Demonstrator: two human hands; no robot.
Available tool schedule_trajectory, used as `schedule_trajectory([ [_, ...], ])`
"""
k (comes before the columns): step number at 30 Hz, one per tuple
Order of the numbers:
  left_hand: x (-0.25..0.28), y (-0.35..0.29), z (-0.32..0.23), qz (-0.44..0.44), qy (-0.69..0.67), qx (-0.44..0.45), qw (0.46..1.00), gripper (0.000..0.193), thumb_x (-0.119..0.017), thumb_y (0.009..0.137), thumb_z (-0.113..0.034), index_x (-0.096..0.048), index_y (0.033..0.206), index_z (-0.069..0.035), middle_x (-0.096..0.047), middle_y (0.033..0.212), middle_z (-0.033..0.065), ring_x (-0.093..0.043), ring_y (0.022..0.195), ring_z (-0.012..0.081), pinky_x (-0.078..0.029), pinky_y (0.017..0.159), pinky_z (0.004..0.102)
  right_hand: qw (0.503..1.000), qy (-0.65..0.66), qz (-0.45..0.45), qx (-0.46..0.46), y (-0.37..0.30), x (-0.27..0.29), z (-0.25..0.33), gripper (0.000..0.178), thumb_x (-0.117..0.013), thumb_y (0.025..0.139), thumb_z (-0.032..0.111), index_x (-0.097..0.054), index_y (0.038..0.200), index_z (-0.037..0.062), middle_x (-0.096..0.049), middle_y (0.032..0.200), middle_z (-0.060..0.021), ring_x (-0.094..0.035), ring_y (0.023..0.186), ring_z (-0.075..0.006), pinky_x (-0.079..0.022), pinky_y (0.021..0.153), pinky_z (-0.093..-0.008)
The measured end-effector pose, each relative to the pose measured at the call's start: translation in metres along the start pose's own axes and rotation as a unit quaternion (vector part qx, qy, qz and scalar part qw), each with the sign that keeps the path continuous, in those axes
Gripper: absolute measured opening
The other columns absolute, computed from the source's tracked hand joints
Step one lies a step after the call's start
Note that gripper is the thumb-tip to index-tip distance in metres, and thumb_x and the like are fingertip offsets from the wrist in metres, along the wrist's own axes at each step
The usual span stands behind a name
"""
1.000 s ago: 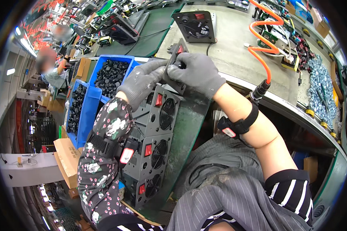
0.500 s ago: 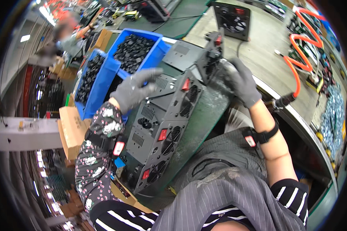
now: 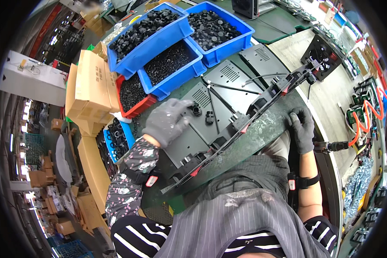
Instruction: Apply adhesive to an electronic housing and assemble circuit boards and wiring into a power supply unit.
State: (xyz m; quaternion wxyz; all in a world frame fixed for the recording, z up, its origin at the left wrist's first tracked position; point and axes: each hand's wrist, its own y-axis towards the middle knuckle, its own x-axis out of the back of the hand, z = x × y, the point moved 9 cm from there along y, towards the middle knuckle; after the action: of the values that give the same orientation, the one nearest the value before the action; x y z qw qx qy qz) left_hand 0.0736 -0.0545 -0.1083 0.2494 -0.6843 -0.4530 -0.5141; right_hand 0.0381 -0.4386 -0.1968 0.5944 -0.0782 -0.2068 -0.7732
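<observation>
My left hand (image 3: 167,122), in a grey glove, is over the grey metal panels (image 3: 192,139) with its fingers bent but apart. Its fingertips are beside a round black fitting (image 3: 196,109) on a panel. A small black plastic piece (image 3: 209,117) lies close by. Along the panels' near side runs a row of upright front plates (image 3: 219,148) with red switches, seen almost edge-on. At the bench's right edge, away from the panels, my right hand (image 3: 303,129) is gloved too. Its fingers are curled in, and whatever they may hold is hidden.
Behind the panels stand blue bins (image 3: 221,55) of black plastic parts and a red bin (image 3: 149,102). Cardboard boxes (image 3: 90,81) are stacked at left. A black fan panel (image 3: 322,56) stands at far right. A tool on an orange coiled hose (image 3: 331,146) is near my right hand.
My view has turned, bringing more of the bins and boxes into sight. My right hand has drawn back from the far front plate to the bench edge. My left hand's fingers have bent near the fitting.
</observation>
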Motion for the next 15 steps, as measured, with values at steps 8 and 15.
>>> schedule_trajectory([
  [8,-0.008,0.018,0.002,0.068,-0.363,0.121,0.922,0.038,-0.062,0.087,-0.028,-0.058,0.114,-0.002,-0.065,0.103,0.0057,-0.060,0.091,0.0137,-0.047,0.080,0.0289,0.985,0.152,-0.039,0.076,-0.017,-0.024,0.120,0.031,-0.061,0.082,0.000,-0.053,0.112,0.0004,-0.058,0.097,-0.0048,-0.053,0.089,-0.0114,-0.044,0.080,-0.0253],
  [15,0.056,-0.003,-0.097,0.136,-0.501,-0.012,0.855,0.035,-0.063,0.086,-0.021,-0.059,0.114,0.000,-0.064,0.100,0.0057,-0.059,0.090,0.0112,-0.048,0.082,0.0269,0.945,0.022,0.142,0.293,-0.041,-0.099,0.267,0.050,-0.076,0.071,0.009,-0.053,0.115,0.0006,-0.063,0.097,-0.0104,-0.062,0.081,-0.0160,-0.050,0.071,-0.0286],
])
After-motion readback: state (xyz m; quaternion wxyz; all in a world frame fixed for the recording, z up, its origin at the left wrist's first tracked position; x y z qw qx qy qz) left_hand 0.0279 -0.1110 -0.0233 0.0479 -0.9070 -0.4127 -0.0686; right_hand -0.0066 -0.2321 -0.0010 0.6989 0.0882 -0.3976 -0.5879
